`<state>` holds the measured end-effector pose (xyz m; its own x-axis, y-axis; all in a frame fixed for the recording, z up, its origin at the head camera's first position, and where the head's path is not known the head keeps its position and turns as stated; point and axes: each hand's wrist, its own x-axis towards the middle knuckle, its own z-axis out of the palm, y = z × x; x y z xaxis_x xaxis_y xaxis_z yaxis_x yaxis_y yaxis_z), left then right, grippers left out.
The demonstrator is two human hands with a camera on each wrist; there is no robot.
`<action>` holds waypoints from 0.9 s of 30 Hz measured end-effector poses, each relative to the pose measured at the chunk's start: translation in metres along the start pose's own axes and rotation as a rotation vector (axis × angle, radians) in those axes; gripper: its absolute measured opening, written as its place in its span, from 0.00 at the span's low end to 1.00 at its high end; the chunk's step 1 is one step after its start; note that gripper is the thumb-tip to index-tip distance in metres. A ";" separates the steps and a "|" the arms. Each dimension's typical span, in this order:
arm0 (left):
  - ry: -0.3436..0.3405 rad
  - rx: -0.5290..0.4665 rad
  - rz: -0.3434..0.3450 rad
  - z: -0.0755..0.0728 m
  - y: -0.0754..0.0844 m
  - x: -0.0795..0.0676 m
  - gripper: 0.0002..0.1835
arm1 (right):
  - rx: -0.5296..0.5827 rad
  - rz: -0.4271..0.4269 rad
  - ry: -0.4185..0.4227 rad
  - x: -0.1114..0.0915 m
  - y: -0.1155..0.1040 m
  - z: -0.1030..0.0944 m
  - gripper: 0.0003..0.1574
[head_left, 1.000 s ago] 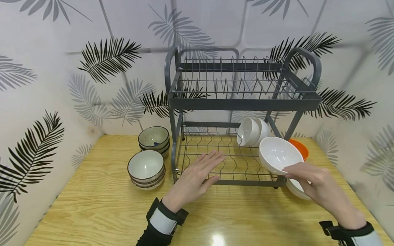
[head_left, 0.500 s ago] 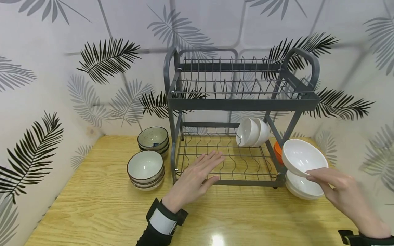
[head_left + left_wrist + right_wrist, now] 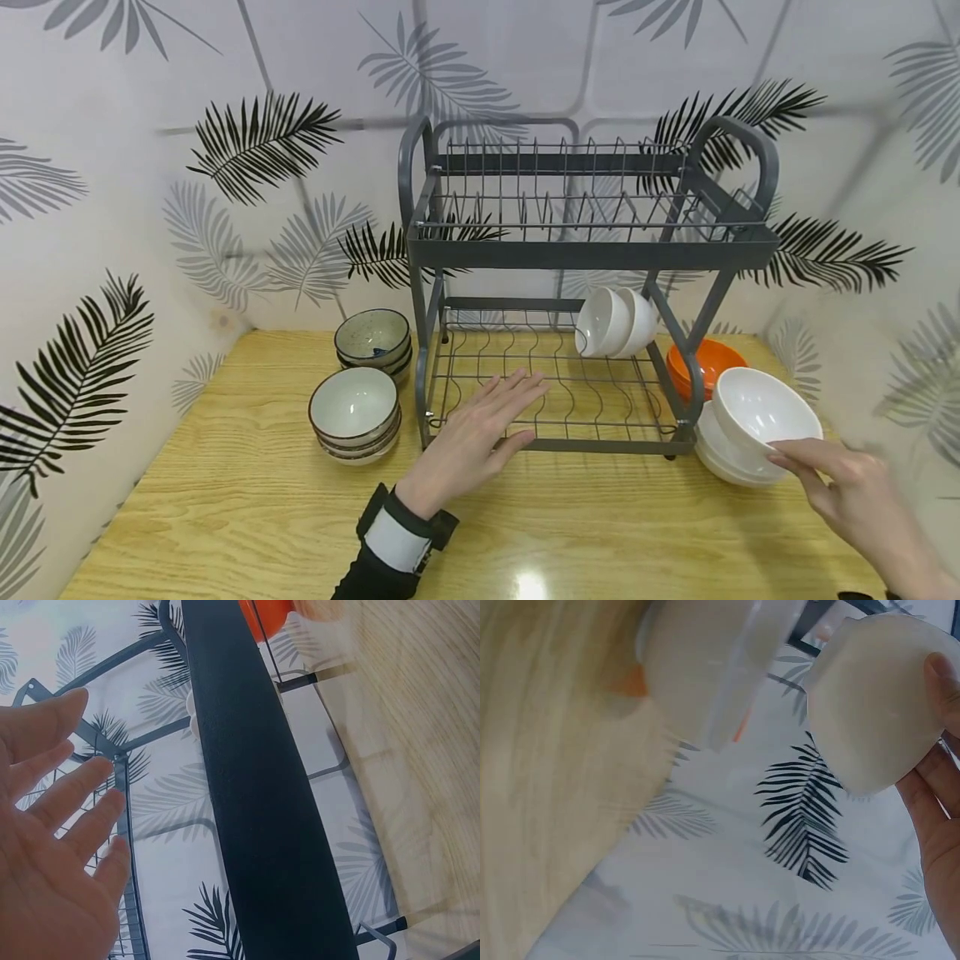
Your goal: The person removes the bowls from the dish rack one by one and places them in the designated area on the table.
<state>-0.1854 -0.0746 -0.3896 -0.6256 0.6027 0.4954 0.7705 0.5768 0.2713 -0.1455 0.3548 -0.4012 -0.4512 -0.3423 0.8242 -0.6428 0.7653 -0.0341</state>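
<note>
Pinched by its near rim in my right hand (image 3: pixel 862 492) is a white bowl (image 3: pixel 765 408), tilted and raised over a stack of white bowls (image 3: pixel 723 462) on the right of the table. In the right wrist view the held bowl (image 3: pixel 877 705) shows its outside, with the thumb against it. My left hand (image 3: pixel 476 437) has straight fingers and holds nothing; it is at the front of the dark grey dish rack (image 3: pixel 600 446). Two white bowls (image 3: pixel 603 323) stand on edge on the rack's lower tier, at its right end.
Orange bowls (image 3: pixel 708 358) stand behind the white stack, beside the rack's right leg. Left of the rack are a stack of greenish bowls (image 3: pixel 373 337) and a stack of brown-rimmed bowls (image 3: pixel 354 404). The rack's upper tier (image 3: pixel 592 254) overhangs the lower one.
My right hand has carried the white bowl rightward, from the front right of the rack to over the white stack. The orange bowls show more fully now. My left hand has not moved.
</note>
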 end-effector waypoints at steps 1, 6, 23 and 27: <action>-0.001 -0.001 0.000 0.000 0.000 0.000 0.33 | 0.007 -0.001 0.007 -0.003 0.002 0.003 0.38; -0.008 -0.002 -0.004 0.001 -0.001 0.000 0.33 | 0.040 0.061 -0.014 -0.019 0.006 0.012 0.39; -0.039 -0.028 -0.012 0.003 -0.002 0.000 0.32 | 0.031 0.121 -0.168 -0.041 0.015 0.023 0.14; -0.045 -0.037 -0.014 0.003 -0.002 0.000 0.32 | 0.062 0.180 -0.202 -0.041 0.012 0.022 0.15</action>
<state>-0.1872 -0.0741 -0.3929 -0.6407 0.6192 0.4540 0.7650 0.5654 0.3085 -0.1482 0.3655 -0.4475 -0.6719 -0.3108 0.6723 -0.5752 0.7908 -0.2093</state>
